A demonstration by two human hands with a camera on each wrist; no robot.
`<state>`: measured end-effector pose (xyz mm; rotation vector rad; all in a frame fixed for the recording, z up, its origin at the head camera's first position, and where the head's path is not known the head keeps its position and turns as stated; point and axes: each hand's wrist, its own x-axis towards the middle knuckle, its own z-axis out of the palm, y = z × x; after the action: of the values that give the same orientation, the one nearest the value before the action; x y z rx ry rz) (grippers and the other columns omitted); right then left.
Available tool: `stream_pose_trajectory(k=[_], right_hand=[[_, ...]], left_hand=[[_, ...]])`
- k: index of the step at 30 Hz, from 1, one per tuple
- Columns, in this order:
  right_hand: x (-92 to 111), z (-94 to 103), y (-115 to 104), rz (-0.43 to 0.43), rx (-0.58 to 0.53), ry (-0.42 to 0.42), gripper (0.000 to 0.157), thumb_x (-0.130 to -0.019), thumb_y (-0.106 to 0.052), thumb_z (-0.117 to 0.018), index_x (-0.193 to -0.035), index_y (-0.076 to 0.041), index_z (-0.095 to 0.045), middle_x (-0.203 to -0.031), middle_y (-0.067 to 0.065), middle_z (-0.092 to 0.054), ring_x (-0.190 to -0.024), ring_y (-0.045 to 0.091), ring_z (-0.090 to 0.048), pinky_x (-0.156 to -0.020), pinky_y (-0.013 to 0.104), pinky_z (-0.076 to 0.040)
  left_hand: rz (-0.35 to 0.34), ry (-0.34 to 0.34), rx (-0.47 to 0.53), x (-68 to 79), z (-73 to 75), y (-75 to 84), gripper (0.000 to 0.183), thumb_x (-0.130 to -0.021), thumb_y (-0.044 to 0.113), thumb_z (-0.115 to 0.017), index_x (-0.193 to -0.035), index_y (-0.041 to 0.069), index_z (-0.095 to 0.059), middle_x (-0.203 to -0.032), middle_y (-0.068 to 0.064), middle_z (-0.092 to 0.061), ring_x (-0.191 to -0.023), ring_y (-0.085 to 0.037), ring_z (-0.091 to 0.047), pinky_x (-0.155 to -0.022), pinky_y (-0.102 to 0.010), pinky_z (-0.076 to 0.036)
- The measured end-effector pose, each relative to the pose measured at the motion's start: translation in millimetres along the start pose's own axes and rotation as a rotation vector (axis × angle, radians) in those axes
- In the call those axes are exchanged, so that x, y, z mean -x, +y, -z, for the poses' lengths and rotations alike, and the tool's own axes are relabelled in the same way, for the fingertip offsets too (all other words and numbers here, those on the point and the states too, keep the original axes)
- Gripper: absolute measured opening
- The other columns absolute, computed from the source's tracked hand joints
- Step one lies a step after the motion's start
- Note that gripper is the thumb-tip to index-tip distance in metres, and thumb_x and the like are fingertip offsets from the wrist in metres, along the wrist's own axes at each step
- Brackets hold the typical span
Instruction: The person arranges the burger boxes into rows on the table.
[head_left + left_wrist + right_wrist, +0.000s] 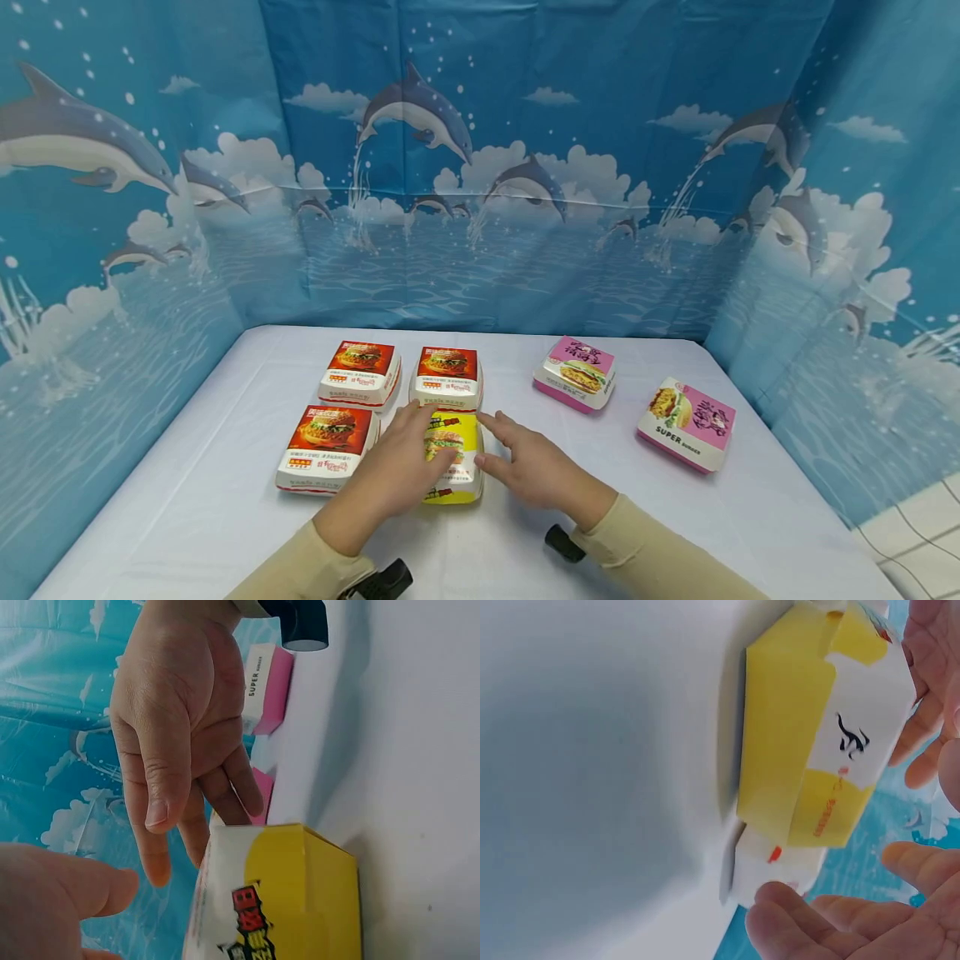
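Observation:
A yellow-and-white burger box (459, 475) sits on the white table between my two hands. My left hand (405, 467) is at its left side, fingers extended, the thumb overlapping the lid in the head view. On the other side is my right hand (528, 462), fingers loosely spread, fingertips right by the box's right edge. Neither hand curls round the box. The left wrist view shows the yellow box's printed side (300, 892) with the right hand (176, 727) beyond it. In the right wrist view the right hand's fingers (840, 919) are spread below the yellow box (795, 727).
Red-and-white burger boxes stand behind and left of the yellow one: back left (362, 372), directly behind (447, 377), front left (326, 448). Two pink-and-white burger boxes lie at right, one farther back (576, 372), one nearer (687, 423). A dolphin-print curtain (480, 250) surrounds the table (600, 467).

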<state>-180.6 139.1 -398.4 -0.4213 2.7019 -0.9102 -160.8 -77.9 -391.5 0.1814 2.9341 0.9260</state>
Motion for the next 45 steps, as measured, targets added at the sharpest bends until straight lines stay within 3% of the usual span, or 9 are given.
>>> stream_pose_trajectory(k=[6, 18, 29, 40, 45], right_hand=[[2, 13.7, 6, -0.025, 0.04, 0.067, 0.072, -0.101, -0.046, -0.069, -0.164, -0.033, -0.038, -0.171, 0.011, -0.035, -0.155, 0.036, -0.04, -0.12, 0.062, -0.039], [1, 52.6, 39, -0.063, 0.138, 0.192, 0.072, -0.103, -0.045, -0.066, -0.166, -0.024, -0.036, -0.174, 0.018, -0.025, -0.158, 0.044, -0.029, -0.12, 0.068, -0.034], [-15, 86.9, 82, -0.138, 0.164, 0.261, 0.068, -0.108, -0.037, -0.058, -0.167, -0.013, -0.031, -0.172, 0.029, -0.02, -0.156, 0.053, -0.026, -0.122, 0.07, -0.027], [-38, 112.4, 111, -0.294, 0.102, 0.247, 0.071, -0.11, -0.042, -0.052, -0.169, -0.016, -0.023, -0.173, 0.03, -0.012, -0.157, 0.055, -0.018, -0.122, 0.073, -0.021], [-46, 120.7, 118, -0.342, 0.057, 0.235, 0.073, -0.11, -0.042, -0.051, -0.17, -0.016, -0.017, -0.173, 0.03, -0.008, -0.158, 0.054, -0.014, -0.124, 0.072, -0.017]], left_hand=[[-0.055, -0.006, -0.041, -7.1, -0.8, 16.8, 0.079, -0.098, 0.047, -0.068, -0.164, 0.015, -0.038, -0.172, -0.018, -0.03, -0.161, -0.043, -0.021, -0.124, -0.071, -0.024], [-0.106, -0.077, -0.064, -22.3, -2.0, 57.0, 0.087, -0.098, 0.055, -0.068, -0.167, 0.017, -0.032, -0.174, -0.016, -0.025, -0.162, -0.039, -0.021, -0.127, -0.065, -0.025], [-0.144, -0.135, -0.023, -45.4, -10.9, 98.2, 0.087, -0.098, 0.056, -0.066, -0.167, 0.017, -0.031, -0.174, -0.012, -0.029, -0.163, -0.034, -0.022, -0.127, -0.061, -0.027], [-0.157, -0.126, 0.024, -70.4, -32.5, 128.2, 0.086, -0.101, 0.054, -0.062, -0.168, 0.013, -0.027, -0.173, -0.012, -0.031, -0.161, -0.038, -0.025, -0.129, -0.06, -0.025], [-0.121, -0.15, 0.073, -86.1, -43.5, 137.3, 0.087, -0.101, 0.055, -0.061, -0.168, 0.012, -0.025, -0.173, -0.013, -0.03, -0.161, -0.037, -0.025, -0.128, -0.057, -0.029]])
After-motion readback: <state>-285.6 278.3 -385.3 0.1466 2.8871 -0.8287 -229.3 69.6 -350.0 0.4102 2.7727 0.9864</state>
